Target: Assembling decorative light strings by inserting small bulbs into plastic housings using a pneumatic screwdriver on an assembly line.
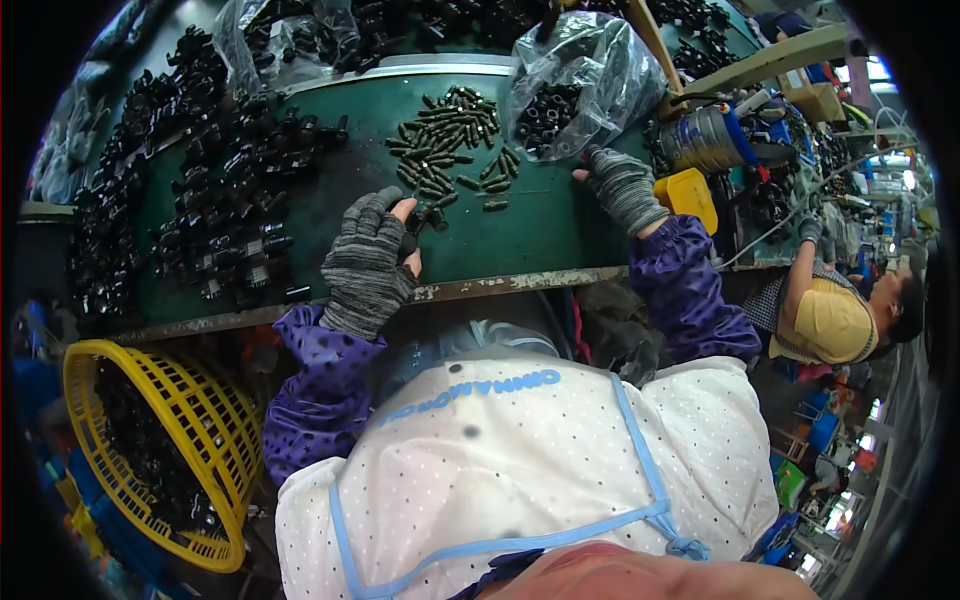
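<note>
My left hand, in a grey knit glove with bare thumb and fingertip, is closed around a small black part just above the green table. Much of that part is hidden by the fingers. Beyond it lies a loose pile of dark olive, bullet-shaped pins, a few of them strayed to the right. My right hand, gloved alike, has its fingers stretched out beside the lower edge of a clear plastic bag. Black ring-shaped parts fill the bag's mouth. Nothing shows in the right hand.
Heaps of black assembled parts cover the table's left side. A yellow basket of black parts stands below the edge at left. Right of my hand are a yellow container and a wire spool. A co-worker sits farther right.
</note>
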`<act>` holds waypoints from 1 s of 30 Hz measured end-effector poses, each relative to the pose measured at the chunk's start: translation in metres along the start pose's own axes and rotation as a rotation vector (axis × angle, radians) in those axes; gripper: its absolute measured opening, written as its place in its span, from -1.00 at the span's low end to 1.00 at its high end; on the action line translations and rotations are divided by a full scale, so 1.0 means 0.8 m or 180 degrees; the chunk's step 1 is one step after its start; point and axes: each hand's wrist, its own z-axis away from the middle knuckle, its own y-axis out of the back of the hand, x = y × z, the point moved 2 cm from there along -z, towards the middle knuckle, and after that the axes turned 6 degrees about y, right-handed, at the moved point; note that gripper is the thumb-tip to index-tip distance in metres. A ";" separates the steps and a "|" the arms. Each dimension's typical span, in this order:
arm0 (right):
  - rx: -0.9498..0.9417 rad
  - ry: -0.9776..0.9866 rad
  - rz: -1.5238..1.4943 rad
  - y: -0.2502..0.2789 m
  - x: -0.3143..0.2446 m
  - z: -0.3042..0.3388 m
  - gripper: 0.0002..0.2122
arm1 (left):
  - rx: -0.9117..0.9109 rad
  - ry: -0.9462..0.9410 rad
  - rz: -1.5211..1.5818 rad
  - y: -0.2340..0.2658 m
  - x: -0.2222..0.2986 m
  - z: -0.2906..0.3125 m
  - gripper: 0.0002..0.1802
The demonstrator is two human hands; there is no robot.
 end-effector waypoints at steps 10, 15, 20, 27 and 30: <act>-0.0786 0.0850 -0.4318 0.045 -0.066 -0.015 -0.86 | 0.0150 0.0141 0.0514 -0.002 0.002 0.015 -0.45; -0.1129 0.1040 -0.4821 0.058 -0.163 -0.026 -0.83 | 0.0190 0.0047 0.0452 -0.002 0.002 0.016 -0.47; -0.1067 0.1152 -0.4536 0.049 -0.178 -0.034 -0.83 | 0.0340 -0.0227 -0.0010 -0.003 0.008 0.014 -0.47; -0.1487 0.1099 -0.3924 0.023 -0.180 -0.059 -0.87 | 0.0373 -0.0221 -0.0091 -0.006 0.011 0.014 -0.45; -0.1554 0.1212 -0.4247 0.016 -0.182 -0.060 -0.86 | 0.0443 -0.0244 0.0034 -0.007 0.009 0.014 -0.46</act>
